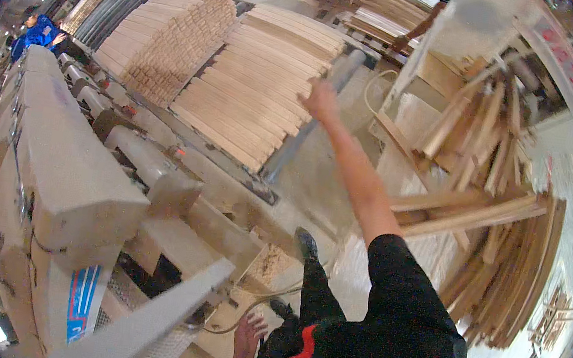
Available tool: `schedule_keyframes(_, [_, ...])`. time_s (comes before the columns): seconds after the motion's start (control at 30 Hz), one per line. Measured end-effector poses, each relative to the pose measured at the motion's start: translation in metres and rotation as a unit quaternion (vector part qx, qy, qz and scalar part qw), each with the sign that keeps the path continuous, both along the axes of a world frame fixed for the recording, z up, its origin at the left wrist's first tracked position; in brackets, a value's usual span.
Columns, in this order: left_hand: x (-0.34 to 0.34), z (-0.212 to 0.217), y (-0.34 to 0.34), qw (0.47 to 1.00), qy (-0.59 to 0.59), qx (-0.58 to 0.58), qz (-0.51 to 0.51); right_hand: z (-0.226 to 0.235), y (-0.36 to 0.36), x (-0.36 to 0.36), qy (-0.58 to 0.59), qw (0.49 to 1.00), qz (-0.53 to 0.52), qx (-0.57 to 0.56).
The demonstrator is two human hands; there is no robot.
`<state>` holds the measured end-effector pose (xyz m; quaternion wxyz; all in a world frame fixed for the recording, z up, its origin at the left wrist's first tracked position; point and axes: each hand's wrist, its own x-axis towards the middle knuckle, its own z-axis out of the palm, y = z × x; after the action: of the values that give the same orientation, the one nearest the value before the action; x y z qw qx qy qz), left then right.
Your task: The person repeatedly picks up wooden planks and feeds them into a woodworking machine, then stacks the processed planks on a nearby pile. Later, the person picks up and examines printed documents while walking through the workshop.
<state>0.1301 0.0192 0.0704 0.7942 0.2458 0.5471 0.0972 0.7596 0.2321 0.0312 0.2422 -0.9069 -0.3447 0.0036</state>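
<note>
Head view: big stacked pallets of light wood boards (254, 89) sit ahead, beside a long grey machine (51, 171); a messy heap of offcut strips (495, 226) lies at right. Right hand (321, 99) is stretched out to the near edge of the board stack, blurred, so I cannot tell whether its grip is clenched or released. Left hand (248, 332) hangs low near the leg, fingers spread, holding nothing. Judgement: take one top board by its end, lift it level, clear of the heap.
</note>
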Motion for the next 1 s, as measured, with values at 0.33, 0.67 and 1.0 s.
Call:
schedule_keyframes(0.33, [0.007,-0.041,-0.020,0.960,0.200,-0.150,0.123,-0.041,0.082,0.246,-0.118,0.985,0.013,-0.121])
schedule_keyframes(0.67, [0.152,-0.040,0.060,0.980,0.193,-0.050,0.012,-0.009,0.098,0.198,-0.073,0.962,0.090,-0.247])
schedule_keyframes(1.0, [0.345,-0.111,0.266,0.882,0.186,0.429,0.067,0.002,0.033,-0.003,0.034,0.968,0.103,-0.228])
